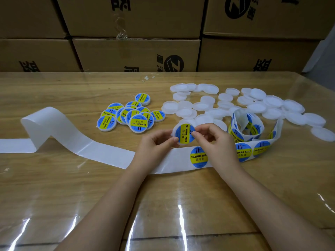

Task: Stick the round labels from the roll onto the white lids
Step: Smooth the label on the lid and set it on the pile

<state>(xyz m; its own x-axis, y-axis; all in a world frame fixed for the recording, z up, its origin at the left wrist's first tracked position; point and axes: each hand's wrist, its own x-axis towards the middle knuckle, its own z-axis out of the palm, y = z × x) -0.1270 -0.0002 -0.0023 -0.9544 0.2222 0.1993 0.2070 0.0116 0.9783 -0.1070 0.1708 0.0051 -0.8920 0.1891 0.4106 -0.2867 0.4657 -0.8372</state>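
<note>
left hand (157, 140) grips lid (174, 131) at its edge | right hand (208, 135) pinches label (184, 134) edge, label lying on lid between both thumbs | risk, I think: uneven pressing can leave a wrinkle or off-centre label

One head-worn wide-angle view looks forward and down, close over the table (54, 187), facing stacked cartons (136, 55).
</note>
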